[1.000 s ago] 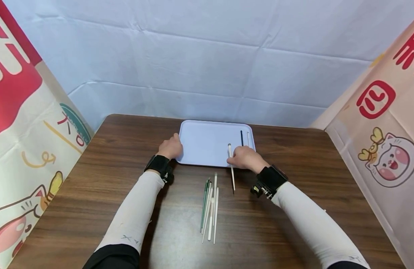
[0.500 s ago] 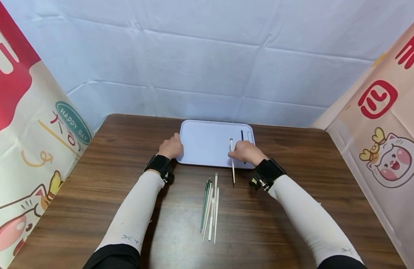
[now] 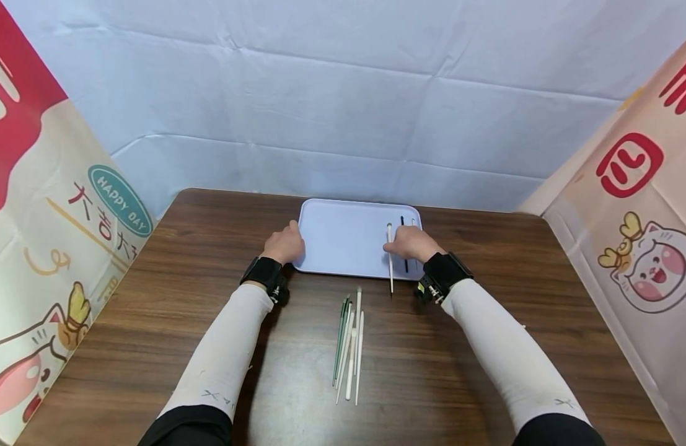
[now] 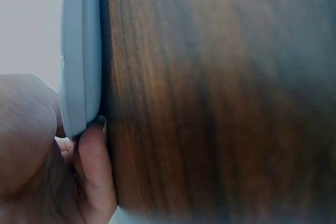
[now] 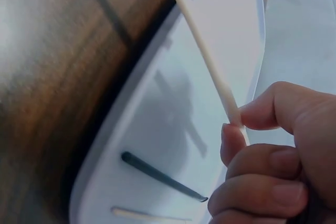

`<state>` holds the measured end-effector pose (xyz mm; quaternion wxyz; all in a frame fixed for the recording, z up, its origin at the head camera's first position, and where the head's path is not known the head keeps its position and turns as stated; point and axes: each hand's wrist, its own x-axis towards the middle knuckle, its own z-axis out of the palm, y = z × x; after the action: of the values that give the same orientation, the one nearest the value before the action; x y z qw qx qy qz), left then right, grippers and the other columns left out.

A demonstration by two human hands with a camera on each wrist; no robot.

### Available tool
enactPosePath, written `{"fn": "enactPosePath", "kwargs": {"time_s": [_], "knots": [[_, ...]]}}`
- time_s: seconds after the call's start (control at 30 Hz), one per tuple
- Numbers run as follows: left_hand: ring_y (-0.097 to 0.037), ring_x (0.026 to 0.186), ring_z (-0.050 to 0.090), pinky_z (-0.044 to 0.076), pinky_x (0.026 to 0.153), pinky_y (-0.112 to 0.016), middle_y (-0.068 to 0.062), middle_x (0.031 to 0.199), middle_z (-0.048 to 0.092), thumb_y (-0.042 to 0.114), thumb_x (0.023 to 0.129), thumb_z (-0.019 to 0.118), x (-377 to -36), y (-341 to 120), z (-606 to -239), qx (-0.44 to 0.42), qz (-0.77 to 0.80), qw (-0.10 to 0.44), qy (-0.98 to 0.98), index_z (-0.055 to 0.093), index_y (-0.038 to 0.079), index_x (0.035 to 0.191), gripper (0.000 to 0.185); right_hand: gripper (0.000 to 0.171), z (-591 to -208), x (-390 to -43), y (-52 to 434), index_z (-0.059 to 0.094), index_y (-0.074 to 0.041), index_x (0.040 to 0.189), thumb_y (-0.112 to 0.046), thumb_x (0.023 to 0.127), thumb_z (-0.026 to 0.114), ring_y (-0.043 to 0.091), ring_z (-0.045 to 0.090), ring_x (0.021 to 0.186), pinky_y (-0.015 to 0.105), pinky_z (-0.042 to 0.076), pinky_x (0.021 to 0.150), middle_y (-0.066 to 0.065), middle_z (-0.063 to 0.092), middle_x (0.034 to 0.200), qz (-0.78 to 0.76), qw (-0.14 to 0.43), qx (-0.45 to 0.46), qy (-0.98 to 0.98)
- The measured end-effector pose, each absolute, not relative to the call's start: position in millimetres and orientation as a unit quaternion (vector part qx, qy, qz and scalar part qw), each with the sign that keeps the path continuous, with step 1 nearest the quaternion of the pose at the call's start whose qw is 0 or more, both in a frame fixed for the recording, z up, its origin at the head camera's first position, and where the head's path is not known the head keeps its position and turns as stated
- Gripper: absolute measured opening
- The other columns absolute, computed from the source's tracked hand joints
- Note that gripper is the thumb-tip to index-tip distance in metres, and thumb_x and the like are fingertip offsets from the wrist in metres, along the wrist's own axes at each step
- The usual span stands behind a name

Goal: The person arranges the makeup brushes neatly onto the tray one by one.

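A pale blue tray (image 3: 337, 248) lies at the far middle of the brown table (image 3: 209, 347). My left hand (image 3: 284, 243) grips the tray's left rim (image 4: 79, 77). My right hand (image 3: 411, 242) pinches a thin white brush (image 3: 390, 257) over the tray's right part; its shaft (image 5: 205, 61) runs between thumb and fingers and reaches out past the near rim. In the tray, partly under the right hand, lie a dark brush (image 5: 160, 177) and a pale one (image 5: 147, 216).
A loose bunch of several white and green brushes (image 3: 348, 344) lies on the table between my forearms, near of the tray. Printed cloth walls stand left (image 3: 47, 248) and right (image 3: 633, 235); a white sheet hangs behind.
My right hand has carried the white brush away from me, from the tray's near edge to over its right part. The left hand has kept its hold on the rim.
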<state>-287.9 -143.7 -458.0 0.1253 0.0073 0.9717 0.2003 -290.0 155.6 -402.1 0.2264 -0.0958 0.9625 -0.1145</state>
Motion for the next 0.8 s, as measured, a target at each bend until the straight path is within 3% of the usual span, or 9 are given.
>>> {"fn": "enactPosePath", "kwargs": {"time_s": [0.6,0.8], "knots": [[-0.037,0.094,0.058,0.047,0.085,-0.049,-0.018,0.115,0.057,0.020,0.107,0.036,-292.0,-144.3,-461.9,0.005,0.198,0.125,0.972,0.038,0.000,0.131,0.031,0.036,-400.6,-314.7,162.8,0.044,-0.011,0.074,-0.033,0.099,0.055,0.021,0.045,0.068,0.036,0.037,0.068,0.003,0.039,0.070,-0.117,0.206,-0.063,0.969],[-0.037,0.096,0.058,0.048,0.087,-0.049,-0.018,0.118,0.057,0.021,0.107,0.036,-290.2,-144.0,-459.3,0.000,0.200,0.129,0.971,0.038,0.000,0.133,0.033,0.035,-407.7,-322.9,165.9,0.043,-0.010,0.073,-0.030,0.097,0.056,0.021,0.045,0.068,0.035,0.037,0.065,0.003,0.040,0.072,-0.103,0.195,-0.070,0.973]]}}
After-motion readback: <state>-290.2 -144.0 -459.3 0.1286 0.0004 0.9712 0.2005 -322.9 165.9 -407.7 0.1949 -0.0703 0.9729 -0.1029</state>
